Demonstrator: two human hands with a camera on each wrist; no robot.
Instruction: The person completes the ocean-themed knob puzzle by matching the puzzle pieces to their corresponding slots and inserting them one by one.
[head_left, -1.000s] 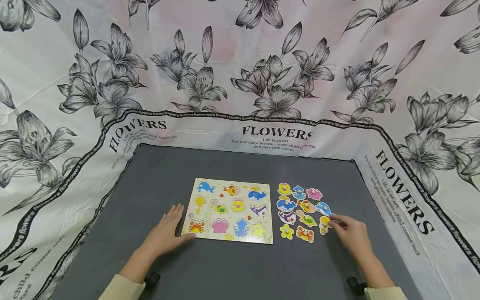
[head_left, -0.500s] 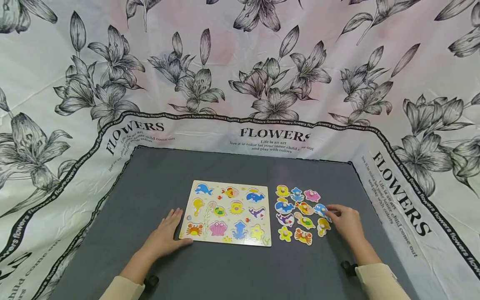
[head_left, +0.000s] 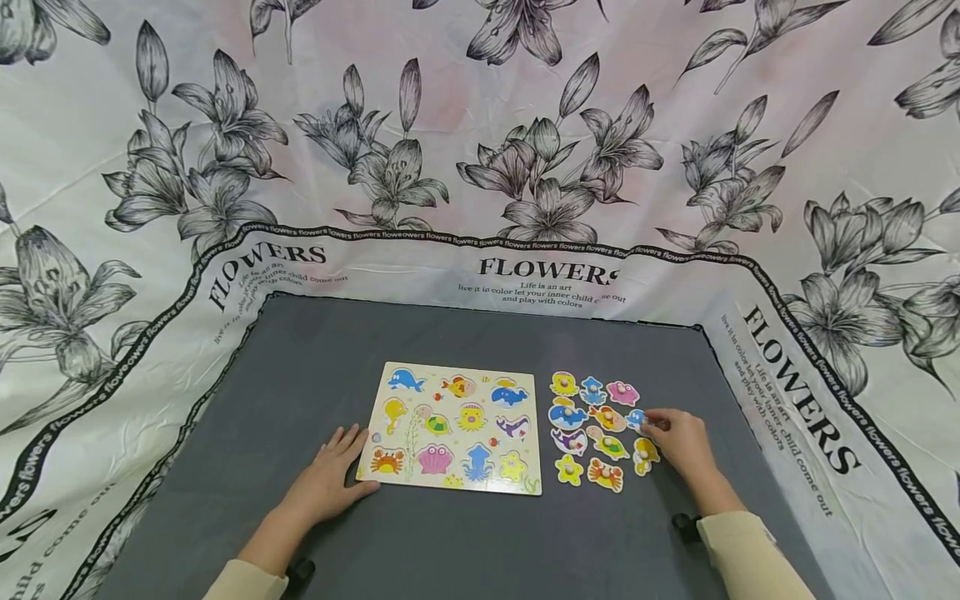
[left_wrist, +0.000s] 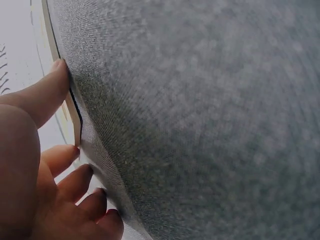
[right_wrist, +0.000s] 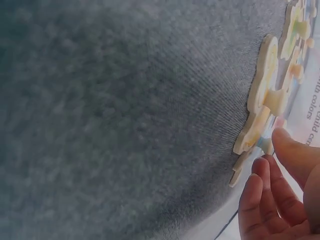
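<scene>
A pale puzzle board (head_left: 450, 429) printed with sea animals lies flat on the dark grey table. My left hand (head_left: 322, 479) rests at its near left corner, fingers spread and thumb along the front edge; the left wrist view shows the thumb (left_wrist: 52, 82) against the board's side. Right of the board lie several knobbed wooden pieces in loose rows. My right hand (head_left: 682, 442) pinches the knob of the blue dolphin piece (head_left: 635, 419), whose right part is hidden by the fingers. A yellow seahorse piece (head_left: 646, 456) lies just below that hand.
Nearby lie a crab piece (head_left: 605, 474), a starfish piece (head_left: 569, 469), a turtle piece (head_left: 609, 444) and a pink shell piece (head_left: 622, 393). A flower-printed cloth (head_left: 420, 267) rises around the table's back and sides.
My right hand has moved from the seahorse piece up and left to the dolphin piece, which has shifted slightly left. My left hand has stayed at the board's corner.
</scene>
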